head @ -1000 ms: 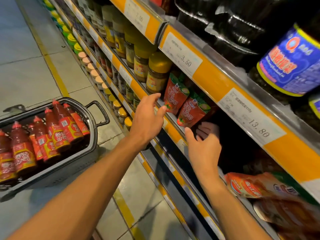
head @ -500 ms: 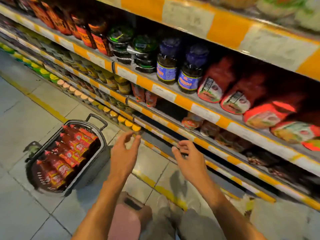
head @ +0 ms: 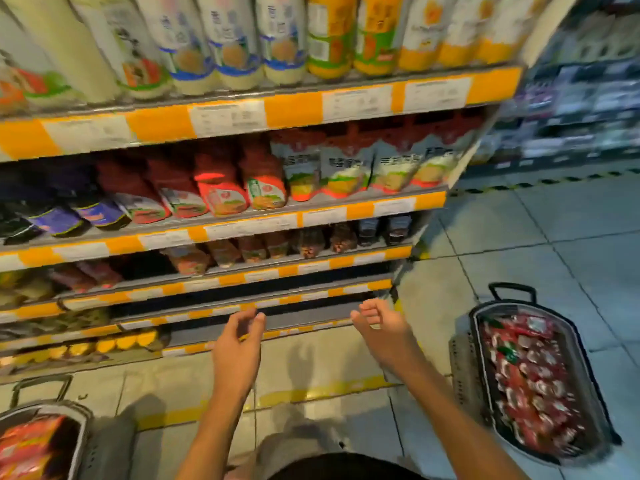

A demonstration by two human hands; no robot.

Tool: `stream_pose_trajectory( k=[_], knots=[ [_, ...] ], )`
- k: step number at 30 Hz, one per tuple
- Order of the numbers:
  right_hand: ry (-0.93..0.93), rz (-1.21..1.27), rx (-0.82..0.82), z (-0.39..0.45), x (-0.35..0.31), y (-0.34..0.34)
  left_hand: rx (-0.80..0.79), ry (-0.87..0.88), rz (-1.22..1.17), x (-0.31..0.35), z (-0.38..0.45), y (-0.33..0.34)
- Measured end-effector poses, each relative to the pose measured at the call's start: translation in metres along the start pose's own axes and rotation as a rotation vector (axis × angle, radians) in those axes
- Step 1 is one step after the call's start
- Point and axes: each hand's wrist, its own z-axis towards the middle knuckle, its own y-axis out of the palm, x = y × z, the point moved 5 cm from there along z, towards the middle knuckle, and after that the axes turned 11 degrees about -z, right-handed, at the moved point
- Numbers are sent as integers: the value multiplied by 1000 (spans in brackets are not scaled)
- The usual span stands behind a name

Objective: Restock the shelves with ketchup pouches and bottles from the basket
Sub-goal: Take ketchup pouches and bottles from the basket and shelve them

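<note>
Left hand: the left hand [head: 239,344] hangs in front of the low shelves with its fingers loosely curled toward the thumb, holding nothing.
Right hand: the right hand [head: 379,325] is held out at the same height, fingers loosely bent, also holding nothing and apart from the left one.
Right basket: a grey basket [head: 575,341] stands on the floor to the person's right, beside the end of the shelving, with its dark handle raised at the far end.
Ketchup pouches: the red ketchup pouches [head: 530,382] fill that basket in a heap; the picture is too blurred to count them.
Left basket: a second basket [head: 81,441] shows at the lower left corner, cut by the frame edge, with red packages [head: 27,448] inside.
Shelves: the shelving [head: 221,116] has orange and white price strips along each edge.
Upper stock: tall pale and yellow bottles [head: 277,39] stand on the upper shelf in view.
Middle stock: red pouches [head: 221,188] lean on the shelf below, with paler packs [head: 349,164] to their right.
Floor: pale tiles [head: 554,237] with a yellow line [head: 311,393] along the base of the shelving.
</note>
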Motion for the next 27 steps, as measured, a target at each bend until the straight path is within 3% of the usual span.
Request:
stream_pose_trajectory(
  k=[8,16,27],
  knots=[
    [227,31,246,-78,165,-156,-422,39,141,11,-110,222],
    [493,20,434,-151,309,-245,-735,146,390,6,-202,390],
    [858,-33,541,-180,445,-302,-892,64,715,-67,-205,535]
  ],
)
